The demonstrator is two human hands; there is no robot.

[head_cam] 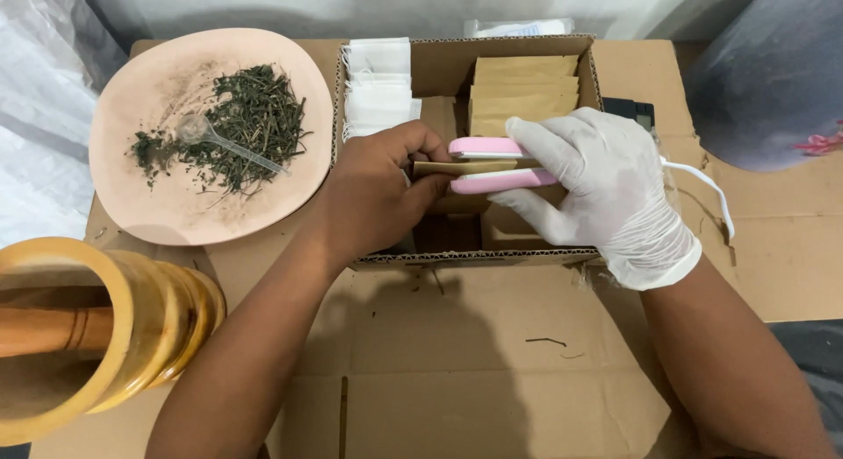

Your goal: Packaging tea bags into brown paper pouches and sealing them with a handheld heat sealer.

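My bare left hand pinches a small brown paper sachet over an open cardboard box. In a white glove, my right hand grips a pink and white handheld sealer whose two jaws are clamped on the sachet's edge. A white cord runs from the sealer to the right. Inside the box, a stack of brown sachets stands at the back right and white filter bags at the back left.
A pale pink plate at the left holds dried green herbs and a clear plastic spoon. A wooden mortar with a pestle lies at the lower left. Flattened cardboard covers the surface. A grey bag stands at the right.
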